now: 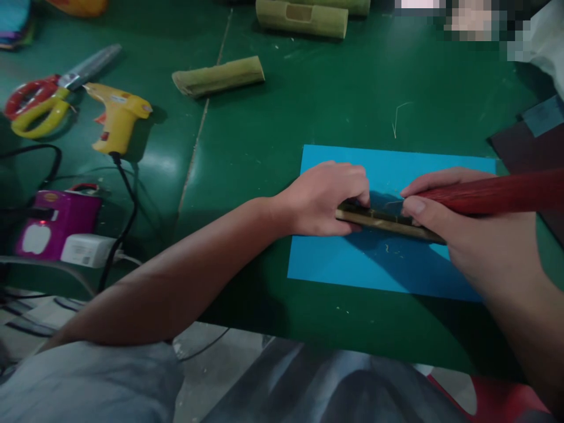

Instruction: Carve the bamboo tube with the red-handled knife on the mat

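In the head view, right of centre, the left hand (330,197) grips one end of a strip (392,225) above a blue sheet (339,261); the right hand (467,235) clasps a tool (489,194) at the other end. Its thin tip points leftward, so a slip could nick the left hand; the sheet might skid on the glossy green table (264,305). The strip looks woody, straight, narrow; the tool's red handle is thick and streaked.

Craft wkshp w/ glue gun (120,117)
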### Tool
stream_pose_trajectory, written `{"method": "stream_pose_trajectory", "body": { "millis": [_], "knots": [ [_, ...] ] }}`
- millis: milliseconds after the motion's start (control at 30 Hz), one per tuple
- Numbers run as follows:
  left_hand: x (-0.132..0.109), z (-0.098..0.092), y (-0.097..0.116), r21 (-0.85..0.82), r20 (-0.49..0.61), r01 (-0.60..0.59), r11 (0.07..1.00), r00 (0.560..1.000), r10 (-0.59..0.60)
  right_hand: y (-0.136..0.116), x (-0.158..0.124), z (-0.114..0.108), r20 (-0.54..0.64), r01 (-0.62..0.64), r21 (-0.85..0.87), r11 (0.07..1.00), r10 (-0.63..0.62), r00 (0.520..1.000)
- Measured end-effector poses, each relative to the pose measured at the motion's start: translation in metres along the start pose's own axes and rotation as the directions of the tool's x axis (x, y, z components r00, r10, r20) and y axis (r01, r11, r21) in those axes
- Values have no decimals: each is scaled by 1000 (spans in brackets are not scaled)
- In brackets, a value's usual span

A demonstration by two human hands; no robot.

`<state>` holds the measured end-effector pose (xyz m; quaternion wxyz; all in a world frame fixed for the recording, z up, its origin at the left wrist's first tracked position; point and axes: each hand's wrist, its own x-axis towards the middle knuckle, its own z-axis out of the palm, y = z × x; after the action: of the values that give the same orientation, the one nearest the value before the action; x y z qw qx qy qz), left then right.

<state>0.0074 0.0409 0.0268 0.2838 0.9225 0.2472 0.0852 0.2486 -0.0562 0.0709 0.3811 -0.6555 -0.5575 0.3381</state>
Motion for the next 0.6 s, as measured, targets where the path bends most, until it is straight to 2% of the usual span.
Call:
{"method": "stream_pose_trajectory", "body": {
  "millis": [167, 433, 600],
  "knots": [
    [-1, 1, -3, -8, -16, -18, 1000, 1000, 18, 2, 0, 2, 97, 21, 16, 1000, -23, 995],
    [-1, 1, -4, -7, 10, -43, 999, 999, 43, 8, 2, 7, 50, 61, -13, 998, -61, 997],
    [-1, 2, -5, -11, 6, -57, 998, 998, 58, 7, 2, 7, 34, 18, 7, 1000, -18, 999]
  ]
}}
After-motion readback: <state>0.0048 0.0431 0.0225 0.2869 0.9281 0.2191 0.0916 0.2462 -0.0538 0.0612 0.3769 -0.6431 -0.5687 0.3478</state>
